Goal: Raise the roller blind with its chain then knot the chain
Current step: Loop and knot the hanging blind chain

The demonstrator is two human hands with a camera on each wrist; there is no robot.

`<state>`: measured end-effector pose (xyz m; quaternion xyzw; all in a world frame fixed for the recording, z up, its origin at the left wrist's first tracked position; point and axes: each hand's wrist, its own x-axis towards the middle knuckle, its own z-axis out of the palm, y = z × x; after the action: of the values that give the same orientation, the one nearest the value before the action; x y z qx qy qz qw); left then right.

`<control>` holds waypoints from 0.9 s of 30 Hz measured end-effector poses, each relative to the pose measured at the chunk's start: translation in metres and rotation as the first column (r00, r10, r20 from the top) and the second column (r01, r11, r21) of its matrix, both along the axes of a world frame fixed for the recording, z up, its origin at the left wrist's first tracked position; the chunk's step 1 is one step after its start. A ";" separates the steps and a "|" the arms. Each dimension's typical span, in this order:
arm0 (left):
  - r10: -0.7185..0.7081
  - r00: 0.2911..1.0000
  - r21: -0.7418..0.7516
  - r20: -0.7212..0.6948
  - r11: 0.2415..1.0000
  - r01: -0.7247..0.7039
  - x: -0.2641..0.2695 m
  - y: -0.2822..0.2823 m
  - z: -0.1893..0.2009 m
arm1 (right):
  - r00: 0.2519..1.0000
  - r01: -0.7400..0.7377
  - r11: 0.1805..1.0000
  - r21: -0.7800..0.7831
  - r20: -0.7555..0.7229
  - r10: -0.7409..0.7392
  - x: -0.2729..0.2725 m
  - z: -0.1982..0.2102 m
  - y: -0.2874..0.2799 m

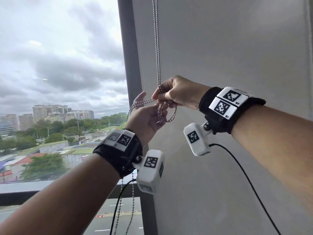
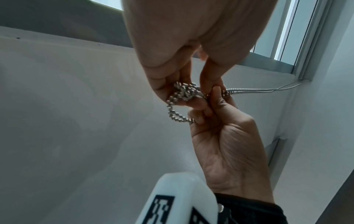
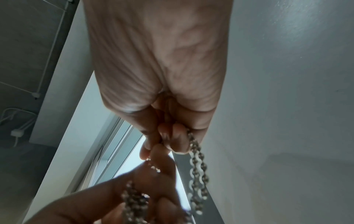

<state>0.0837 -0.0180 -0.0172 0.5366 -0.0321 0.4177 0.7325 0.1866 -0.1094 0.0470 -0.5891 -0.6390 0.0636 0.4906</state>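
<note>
Hands, two: left hand [image 1: 145, 119] and right hand [image 1: 177, 94], each grip pinching one looped chain [image 1: 156, 48].

The chain [image 1: 156, 48] is silver — small shiny beads in two strands against a plain pale grey wall [image 1: 237, 48], with the window frame [image 1: 128, 48] at its nine o'clock a darker grey. Both wristbands [image 1: 118, 153] are black and carry white blocks [image 1: 150, 168] printed with black-and-white square codes — black cables [image 1: 245, 175] trail from them. Beyond the glass, the sky [image 1: 50, 48] is grey-white cloud over green trees [image 1: 42, 167] and beige towers [image 1: 50, 112].
</note>
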 end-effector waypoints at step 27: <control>0.514 0.844 0.757 0.153 0.488 -0.435 0.005 -0.002 -0.020 | 0.923 0.038 0.996 0.086 -0.385 -0.002 0.022 -0.016 0.006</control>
<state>0.0889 -0.0195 -0.0368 0.8013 -0.0229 0.5228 0.2899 0.2090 -0.1030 0.0310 -0.5485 -0.5268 0.1435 0.6333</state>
